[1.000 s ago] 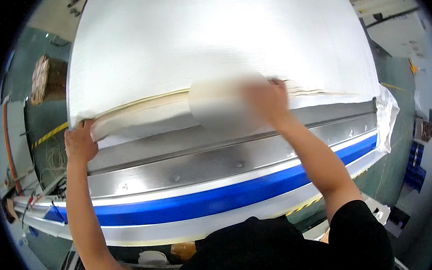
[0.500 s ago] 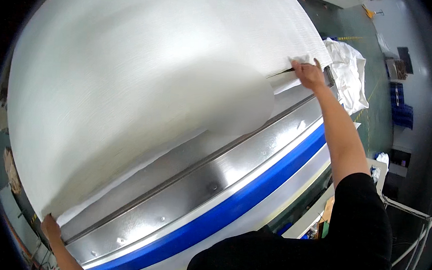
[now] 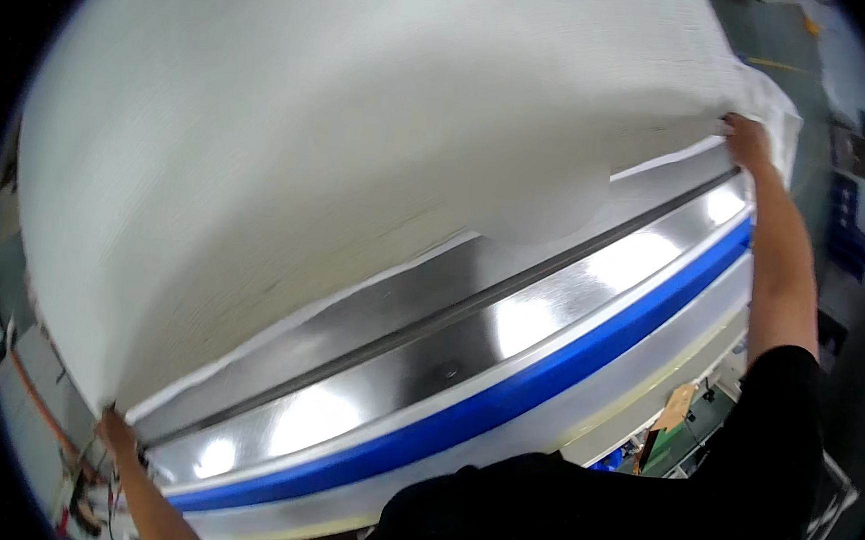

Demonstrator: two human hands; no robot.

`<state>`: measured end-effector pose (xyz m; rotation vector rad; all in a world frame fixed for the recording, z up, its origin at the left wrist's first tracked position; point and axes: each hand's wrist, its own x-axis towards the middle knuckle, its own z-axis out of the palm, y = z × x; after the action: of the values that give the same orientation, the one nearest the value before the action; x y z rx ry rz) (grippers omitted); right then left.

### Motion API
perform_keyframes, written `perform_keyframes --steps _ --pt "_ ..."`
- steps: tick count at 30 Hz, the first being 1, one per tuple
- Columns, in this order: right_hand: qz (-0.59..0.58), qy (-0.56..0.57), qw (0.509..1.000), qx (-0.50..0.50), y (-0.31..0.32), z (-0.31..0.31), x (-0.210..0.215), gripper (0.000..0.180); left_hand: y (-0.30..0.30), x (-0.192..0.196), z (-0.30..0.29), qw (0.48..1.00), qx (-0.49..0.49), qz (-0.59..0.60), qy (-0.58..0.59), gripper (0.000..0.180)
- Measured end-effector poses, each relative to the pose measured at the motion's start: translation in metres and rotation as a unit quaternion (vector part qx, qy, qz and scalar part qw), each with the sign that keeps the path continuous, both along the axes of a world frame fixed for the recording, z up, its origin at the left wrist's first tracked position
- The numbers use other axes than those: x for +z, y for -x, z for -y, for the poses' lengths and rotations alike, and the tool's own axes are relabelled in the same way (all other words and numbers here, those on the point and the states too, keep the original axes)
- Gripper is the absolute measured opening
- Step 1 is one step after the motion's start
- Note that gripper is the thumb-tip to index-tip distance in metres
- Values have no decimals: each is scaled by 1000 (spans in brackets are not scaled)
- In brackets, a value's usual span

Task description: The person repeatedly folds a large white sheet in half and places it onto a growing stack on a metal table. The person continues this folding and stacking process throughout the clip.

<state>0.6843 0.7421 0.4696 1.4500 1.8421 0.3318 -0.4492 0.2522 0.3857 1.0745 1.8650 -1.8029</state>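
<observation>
I see a dark green floor (image 3: 863,215) at the right edge; dark blue crates (image 3: 849,244) stand there; a brown cardboard box (image 3: 671,415) sits below the table's edge.

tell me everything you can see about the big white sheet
The white sheet is a very large piece of soft, finely textured material, like fabric or nonwoven cloth, filling most of the view. It lies spread over a table with a shiny metal edge and blue strip. Its near edge is lifted and billowing near the right. The left hand grips its near left corner, the right hand its near right corner.
</observation>
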Motion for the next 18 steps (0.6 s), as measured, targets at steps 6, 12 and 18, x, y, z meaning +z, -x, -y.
perform_keyframes --steps 6,12,18 --pt "-75 -13 991 -109 8 9 69 41 -90 100 -43 959 -17 34 -281 42" --pt "-176 6 984 7 -91 -18 122 41 -79 197 -23 943 -23 71 -324 39" --pt "-115 62 989 68 -150 44 129 43 -83 200 76 959 -69 175 -212 37"
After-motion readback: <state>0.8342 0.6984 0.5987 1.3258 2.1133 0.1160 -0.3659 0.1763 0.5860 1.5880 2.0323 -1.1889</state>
